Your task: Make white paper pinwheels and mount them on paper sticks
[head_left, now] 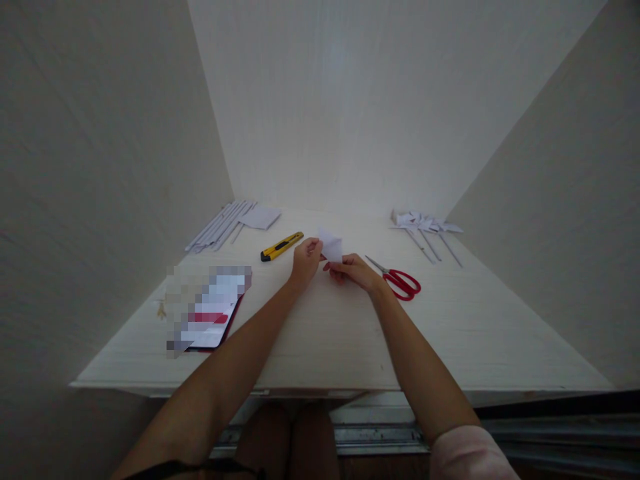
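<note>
A small folded piece of white paper (332, 247) is held up between my two hands above the middle of the table. My left hand (307, 259) pinches its left edge. At its lower right edge, my right hand (347, 267) grips the paper, fingers curled beneath it. A yellow and black utility knife (282, 247) lies just left of my left hand. Scissors with red handles (401, 283) rest to the right of my right hand, their blades pointing toward it.
Several rolled paper sticks (220, 227) and a flat paper piece (261, 217) lie at the back left. Paper pinwheels on sticks (425, 223) lie at the back right. A phone (223, 317), partly blurred, is at the left. Walls enclose the white table (480, 333) on three sides.
</note>
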A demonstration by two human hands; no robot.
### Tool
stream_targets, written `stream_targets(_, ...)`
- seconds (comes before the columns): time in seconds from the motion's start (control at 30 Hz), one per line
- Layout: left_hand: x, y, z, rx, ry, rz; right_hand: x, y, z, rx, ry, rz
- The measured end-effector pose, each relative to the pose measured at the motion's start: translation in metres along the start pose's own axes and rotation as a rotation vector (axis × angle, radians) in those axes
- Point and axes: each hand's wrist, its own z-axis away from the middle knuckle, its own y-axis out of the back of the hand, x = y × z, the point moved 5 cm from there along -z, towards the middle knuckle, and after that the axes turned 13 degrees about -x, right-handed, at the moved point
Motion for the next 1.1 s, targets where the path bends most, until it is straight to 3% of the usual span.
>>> stream_targets(0.2,-0.004,-0.004,-0.001,-0.005,0.107,0.41,0.0,0.0,-0.002,-0.005,-0.003,0.04)
stream_targets(0.33,-0.003,-0.008,0.001,-0.036,0.162,0.471,0.001,-0.001,-0.004,-0.025,-0.001,0.082)
stream_targets(0.43,-0.003,-0.007,0.0,-0.05,0.132,0.385,0.0,-0.003,-0.004,-0.031,0.0,0.13)
stream_targets(0.6,-0.004,0.003,-0.001,0.061,0.068,0.052,-0.006,-0.002,-0.001,0.039,0.028,0.141)
stream_targets(0.83,0.002,-0.002,0.006,-0.018,-0.057,-0.273,-0.005,0.0,0.001,0.069,0.106,-0.08)
stream_targets(1.1,0.01,-0.004,0.008,0.002,-0.095,-0.548,-0.004,0.001,0.004,0.058,0.127,-0.303)
